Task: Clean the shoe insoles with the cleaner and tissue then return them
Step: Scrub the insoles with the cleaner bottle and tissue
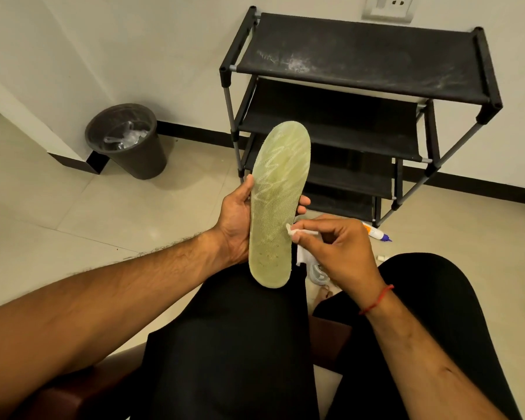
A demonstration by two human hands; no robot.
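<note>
Black four-tier fabric shoe rack (361,62) stands against the wall, well beyond the fingers, its top shelf dusted white. Dark waste bin (128,144) sits far out past the left thumb, with clear plastic inside. Yellow-green mesh-faced insole (278,201) is held upright over the lap, toe end up and heel near the thigh. The left hand (235,225) grips it at mid-length: the thumb is on the near edge, and the fingers (303,201) wrap behind and show at the far edge. The right hand (337,247) pinches a small wad of white tissue (290,229) between thumb and forefinger, at the insole's edge just below the left fingertips. Whether it presses or only touches, I cannot tell. Judged light, thin and bendy, with a foam back likely. It would flop if held by one end, so the waist grip across its width suits wiping, and the mesh may snag or shred the tissue. The cleaner bottle (376,233) lies on the floor behind the right knuckles, half hidden, with its label unreadable. A pale shoe (317,272) under the right palm is mostly covered. No second insole is seen.
</note>
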